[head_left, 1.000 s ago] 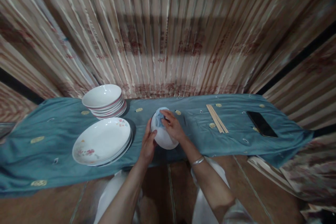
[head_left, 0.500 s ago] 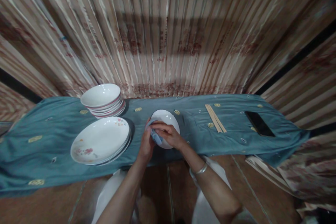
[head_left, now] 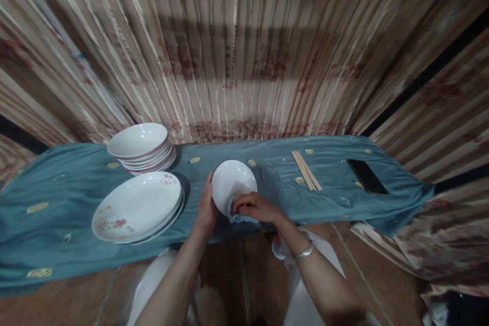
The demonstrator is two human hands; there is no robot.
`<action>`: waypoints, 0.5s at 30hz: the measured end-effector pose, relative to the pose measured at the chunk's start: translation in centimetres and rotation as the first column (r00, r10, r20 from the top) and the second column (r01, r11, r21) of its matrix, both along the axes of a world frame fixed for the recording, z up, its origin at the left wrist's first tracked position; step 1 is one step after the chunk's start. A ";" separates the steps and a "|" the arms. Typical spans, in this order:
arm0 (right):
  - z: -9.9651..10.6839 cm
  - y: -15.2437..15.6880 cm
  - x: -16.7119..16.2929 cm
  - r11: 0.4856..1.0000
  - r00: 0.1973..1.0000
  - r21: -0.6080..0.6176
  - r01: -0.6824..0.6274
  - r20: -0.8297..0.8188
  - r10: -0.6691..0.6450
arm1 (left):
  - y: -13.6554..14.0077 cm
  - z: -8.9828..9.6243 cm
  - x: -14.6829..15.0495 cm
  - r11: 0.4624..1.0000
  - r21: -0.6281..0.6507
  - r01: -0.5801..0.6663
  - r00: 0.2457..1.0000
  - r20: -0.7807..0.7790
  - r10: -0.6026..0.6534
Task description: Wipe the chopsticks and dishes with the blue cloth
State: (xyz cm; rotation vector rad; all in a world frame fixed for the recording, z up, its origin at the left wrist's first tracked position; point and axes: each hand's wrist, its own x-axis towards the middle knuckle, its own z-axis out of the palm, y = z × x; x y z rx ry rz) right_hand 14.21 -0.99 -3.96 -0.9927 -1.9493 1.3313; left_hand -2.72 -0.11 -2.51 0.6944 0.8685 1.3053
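Note:
A small white bowl (head_left: 234, 179) is tipped slightly toward me over the near middle of the table. My left hand (head_left: 207, 209) grips it by its left side, fingers behind the rim. In my right hand (head_left: 255, 206) a light blue cloth (head_left: 241, 218) is bunched and pressed on the bowl's near rim, with part of it hanging over the edge. The underside of the bowl is hidden, as are most of my left fingers.
To the left stand a stack of white bowls (head_left: 138, 141) with red rims and, nearer, a stack of oval floral plates (head_left: 139, 206). Wooden chopsticks (head_left: 306, 170) and a black phone (head_left: 367, 177) lie at right on the teal tablecloth (head_left: 267, 163). A pleated curtain (head_left: 237, 51) hangs behind.
My right hand and the cloth have moved from the bowl's left rim to its near rim. My left hand has shifted slightly left, and the bowl's inside shows more. The view has turned slightly right.

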 end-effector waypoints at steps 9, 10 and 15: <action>-0.3 0.7 2.1 0.912 0.810 0.326 0.247 0.447 -0.379 | -0.2 0.3 -0.2 1.000 -0.030 0.000 0.995 -0.102 -0.003; -0.5 1.0 2.1 0.890 0.787 0.365 0.272 0.448 -0.424 | -0.3 0.4 -0.2 0.999 -0.033 0.000 0.994 -0.106 -0.003; -2.0 2.6 1.8 0.805 0.777 0.463 0.370 0.321 -0.542 | -0.4 0.6 -0.2 0.999 -0.038 0.007 0.993 -0.115 -0.012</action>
